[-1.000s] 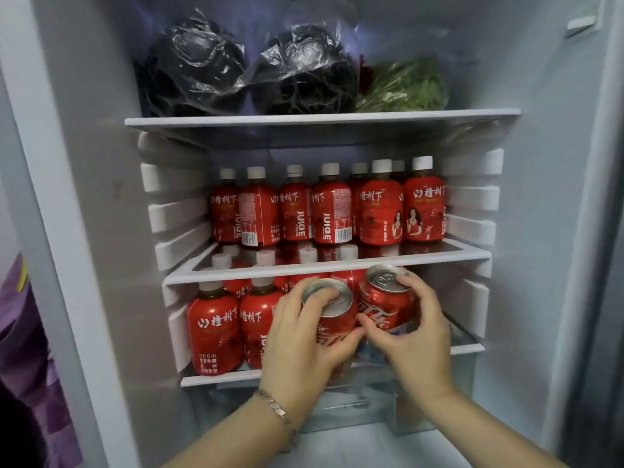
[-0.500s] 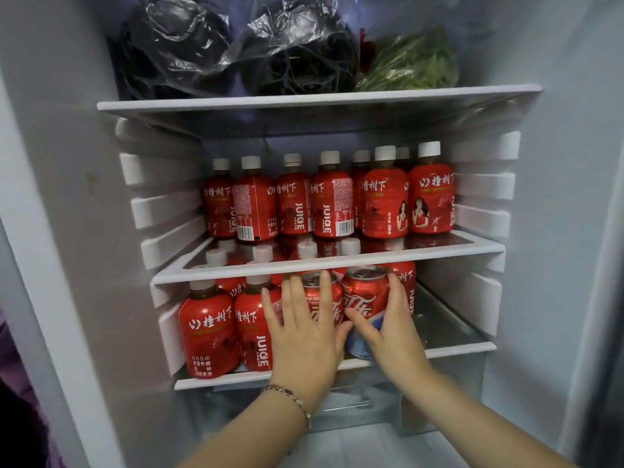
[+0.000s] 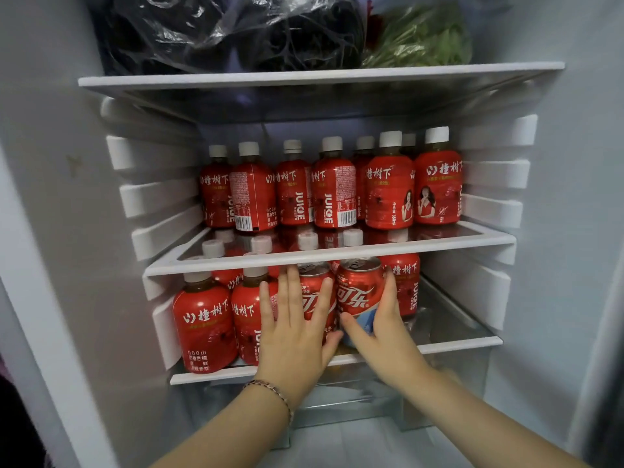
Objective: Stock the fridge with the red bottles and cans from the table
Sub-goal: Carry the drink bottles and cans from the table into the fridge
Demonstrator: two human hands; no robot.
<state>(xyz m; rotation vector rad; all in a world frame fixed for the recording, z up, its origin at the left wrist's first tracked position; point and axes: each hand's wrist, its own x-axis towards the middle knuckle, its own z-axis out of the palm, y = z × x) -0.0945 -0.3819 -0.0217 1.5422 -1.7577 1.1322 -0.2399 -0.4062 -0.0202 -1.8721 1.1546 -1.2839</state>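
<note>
Two red cola cans stand side by side on the lower fridge shelf [image 3: 459, 340], just under the middle shelf [image 3: 439, 247]. My left hand [image 3: 293, 332] lies flat with straight, spread fingers against the left can [image 3: 315, 288]. My right hand [image 3: 383, 329] wraps the right can [image 3: 359, 289], thumb low on its front and fingers up its right side. Red juice bottles with white caps [image 3: 206, 327] fill the left and back of the lower shelf. Several more juice bottles [image 3: 334, 197] line the middle shelf.
Dark bagged produce [image 3: 236, 32] and bagged green leaves [image 3: 422, 38] sit on the top shelf. A clear drawer [image 3: 354, 400] lies below the lower shelf. The right end of the lower shelf [image 3: 449, 309] holds only a bit of clear plastic. Ribbed fridge walls close both sides.
Both cans have gone from held at the shelf's front to standing deeper under the middle shelf. My left hand has gone from gripping its can to lying flat against it.
</note>
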